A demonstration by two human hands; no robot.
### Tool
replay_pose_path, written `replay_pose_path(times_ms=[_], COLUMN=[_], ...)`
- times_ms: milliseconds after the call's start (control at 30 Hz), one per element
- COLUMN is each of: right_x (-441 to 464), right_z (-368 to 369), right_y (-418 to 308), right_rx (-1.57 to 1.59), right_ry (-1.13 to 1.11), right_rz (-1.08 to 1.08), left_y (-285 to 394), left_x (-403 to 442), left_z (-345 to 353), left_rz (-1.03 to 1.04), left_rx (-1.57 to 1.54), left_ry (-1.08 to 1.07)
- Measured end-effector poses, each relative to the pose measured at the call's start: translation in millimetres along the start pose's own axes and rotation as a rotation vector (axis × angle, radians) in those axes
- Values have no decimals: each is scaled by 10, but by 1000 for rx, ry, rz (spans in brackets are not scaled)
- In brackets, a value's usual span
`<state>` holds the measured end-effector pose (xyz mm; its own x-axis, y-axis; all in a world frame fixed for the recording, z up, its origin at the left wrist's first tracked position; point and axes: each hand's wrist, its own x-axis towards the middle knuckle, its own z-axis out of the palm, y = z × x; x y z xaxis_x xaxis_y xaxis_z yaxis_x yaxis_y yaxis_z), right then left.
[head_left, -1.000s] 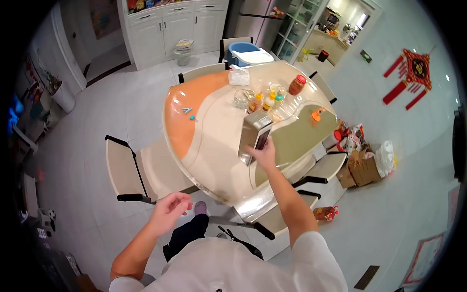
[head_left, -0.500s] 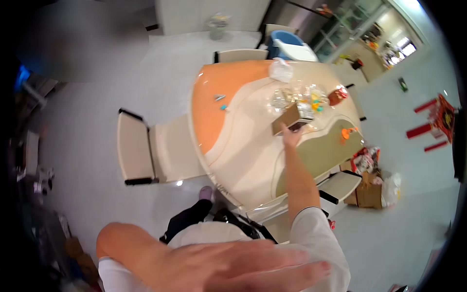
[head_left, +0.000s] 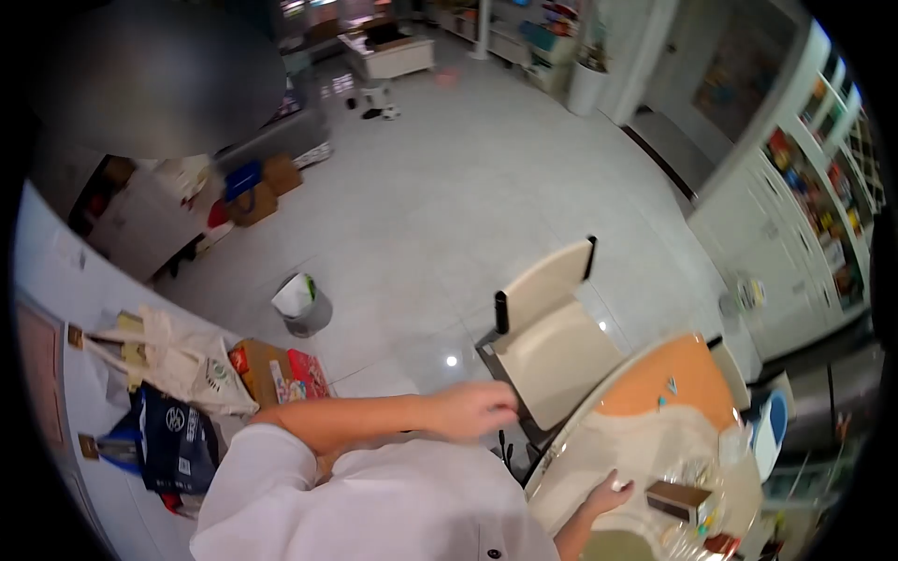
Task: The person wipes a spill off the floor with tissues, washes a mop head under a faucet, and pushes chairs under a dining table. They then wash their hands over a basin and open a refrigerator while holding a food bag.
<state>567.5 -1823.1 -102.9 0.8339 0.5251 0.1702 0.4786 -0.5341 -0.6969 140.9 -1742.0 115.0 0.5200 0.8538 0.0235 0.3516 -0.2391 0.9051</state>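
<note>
My left hand [head_left: 472, 409] is held out in front of my body, above the floor and near the beige chair [head_left: 552, 360]. Its fingers look loosely curled, a little blurred, with nothing visible in them. Over the table's pale surface, my right hand [head_left: 610, 492] has its thumb and fingers apart; a small whitish patch shows between them, too unclear to name. A brown box [head_left: 679, 500] lies on the table just to the right of that hand, not touching it. Beside the box are clear plastic packages [head_left: 694, 470] and a red packet [head_left: 722, 543].
The table [head_left: 580, 449] has an orange section holding small grey and teal pieces. A waste bin [head_left: 307, 311] stands on the floor. Cloth bags [head_left: 187, 369] hang on the left wall above a cardboard box [head_left: 265, 366]. Shelves [head_left: 823, 201] line the right side.
My view has swung left, moving the table to the lower right. My right hand has come away from the box. My left hand has drawn its stretched fingers in.
</note>
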Motion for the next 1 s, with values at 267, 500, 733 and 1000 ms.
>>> replay_pose_path(times_ms=[267, 500, 733, 1000], right_x=[-857, -1557, -2512, -2458], right_z=[820, 2210, 3370, 4091], right_y=[-2296, -3508, -4436, -4911], right_rx=[361, 370, 89, -409], right_ry=[-650, -966, -1404, -1596], right_rz=[-522, -663, -782, -914], left_y=[-3103, -4065, -4546, -4860], left_x=[-2720, -4139, -3833, -3193], left_z=[94, 589, -644, -1708], left_rz=[-1210, -1903, -1578, -1492], left_rx=[169, -612, -713, -942], left_ry=[823, 787, 690, 1296])
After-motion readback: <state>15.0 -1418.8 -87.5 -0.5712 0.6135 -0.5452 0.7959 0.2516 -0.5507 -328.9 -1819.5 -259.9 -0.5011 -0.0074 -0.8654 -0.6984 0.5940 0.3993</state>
